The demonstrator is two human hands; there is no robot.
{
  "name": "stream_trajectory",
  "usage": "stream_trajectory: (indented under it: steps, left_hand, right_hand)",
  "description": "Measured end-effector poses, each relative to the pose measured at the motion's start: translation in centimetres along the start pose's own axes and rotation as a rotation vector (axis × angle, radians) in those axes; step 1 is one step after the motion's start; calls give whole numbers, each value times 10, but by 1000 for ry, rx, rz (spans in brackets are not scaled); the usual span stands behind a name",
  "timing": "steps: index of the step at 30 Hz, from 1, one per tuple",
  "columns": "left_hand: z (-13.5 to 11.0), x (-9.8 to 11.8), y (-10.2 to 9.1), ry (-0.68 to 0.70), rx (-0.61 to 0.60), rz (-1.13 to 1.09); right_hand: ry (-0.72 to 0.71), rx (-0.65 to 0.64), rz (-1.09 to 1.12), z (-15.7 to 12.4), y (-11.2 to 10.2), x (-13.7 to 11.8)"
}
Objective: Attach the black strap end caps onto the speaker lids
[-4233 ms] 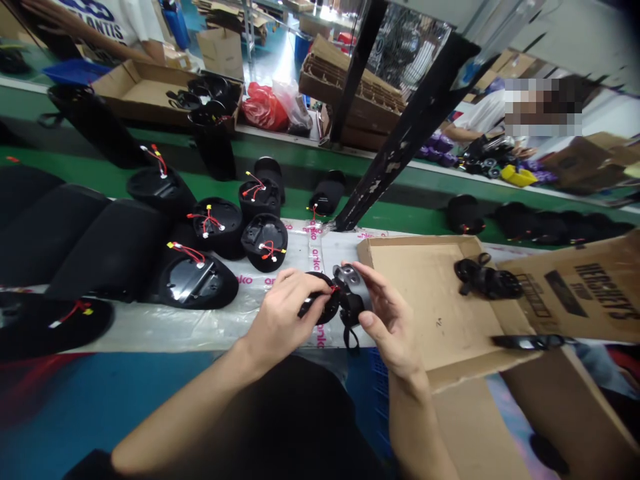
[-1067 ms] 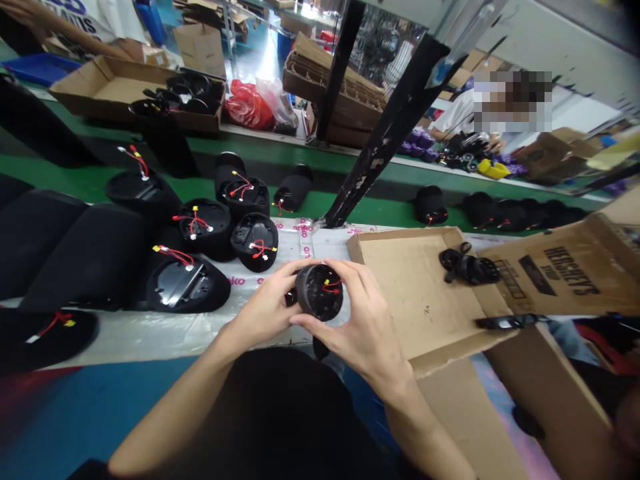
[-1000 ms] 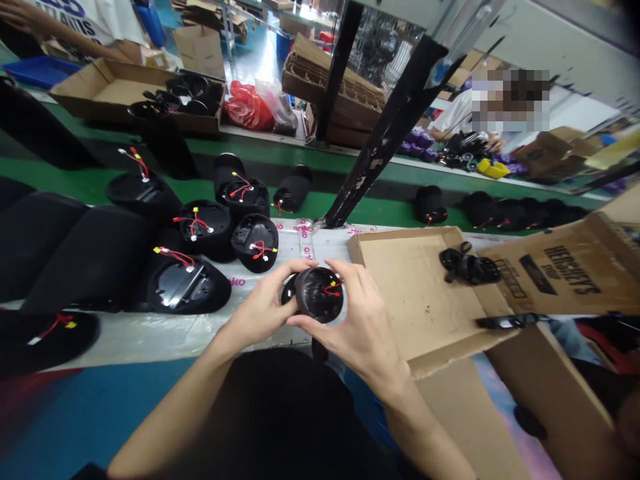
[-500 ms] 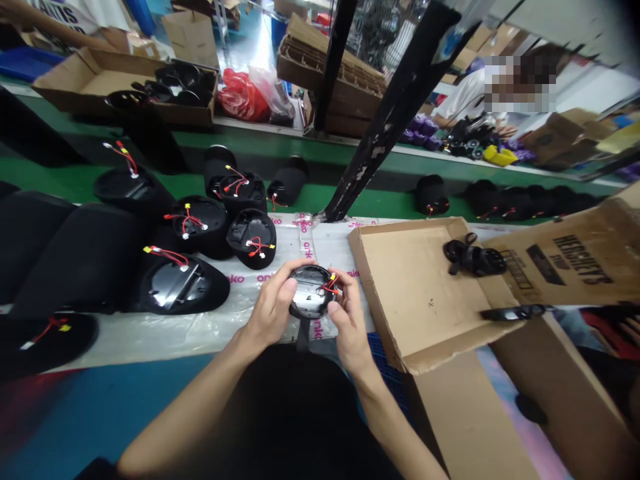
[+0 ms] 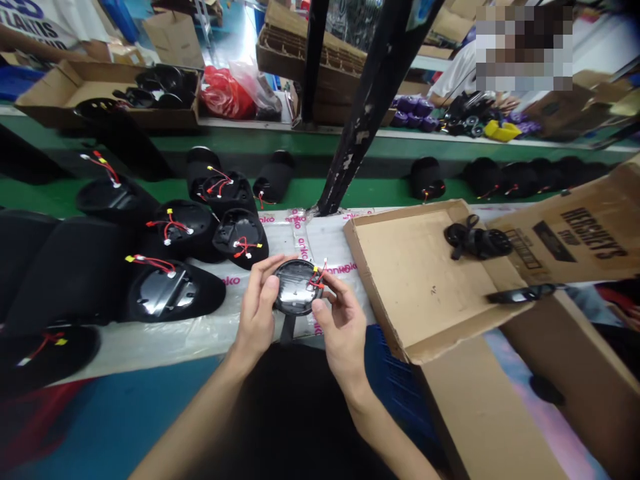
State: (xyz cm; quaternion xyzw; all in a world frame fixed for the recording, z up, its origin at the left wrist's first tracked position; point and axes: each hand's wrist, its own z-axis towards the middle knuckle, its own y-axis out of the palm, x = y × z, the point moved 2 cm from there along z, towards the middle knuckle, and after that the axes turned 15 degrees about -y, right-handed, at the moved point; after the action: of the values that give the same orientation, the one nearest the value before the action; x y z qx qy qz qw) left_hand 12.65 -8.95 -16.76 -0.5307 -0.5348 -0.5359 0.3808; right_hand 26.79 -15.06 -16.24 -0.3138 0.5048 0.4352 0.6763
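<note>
Black round housing (image 5: 294,293), glossy face turned toward the person, was held up over the near edge of the wrapped surface (image 5: 323,239). From where I stood, the left hand (image 5: 257,313) was clamped on one side, the right hand (image 5: 344,327) on the other, near thin red wires (image 5: 317,277). It looked light, stiff and slick; the rim seemed the safest grip, sparing the delicate wires.

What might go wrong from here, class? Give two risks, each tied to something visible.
The round black part is held near its edges by the left hand and right hand, so it could slip. Its loose red wires, close to the right fingers, might get snagged or pinched.
</note>
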Motion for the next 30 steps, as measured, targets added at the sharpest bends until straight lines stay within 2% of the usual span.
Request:
stream_trajectory:
  steps: [3,8,10,12,15,17,18,21,23,27,30]
  left_hand:
    - [2,-3,-2,66,79,48]
    - [-1,-12,10,183,127,-1]
    - [-2,-12,13,180,152,-31]
    - [-1,-10,13,132,148,-53]
    - [4,-2,7,2,-8,-41]
    - [7,1,3,-58,-112,38]
    - [9,3,2,-55,-121,83]
    - [9,4,1,11,-41,153]
    - [8,3,3,-1,-40,138]
    - [9,1,-2,-56,-169,67]
    - [17,0,-9,-10,-225,92]
  right_hand:
    - [-111,-8,-77,0,-2,-3]
    - [-363,-44,-253,6,-6,-9]
    - [-334,-38,-224,9,-4,-11]
    - [-202,-5,-82,10,-1,-11]
    - [-25,46,124,8,6,-8]
    - [-44,64,92,6,8,-7]
    - [-97,66,24,6,8,-6]
    - [-262,26,-209,5,7,-7]
    - [-231,6,-215,6,6,-7]
    - [-45,41,26,8,6,-7]
    - [-87,51,-9,8,7,-8]
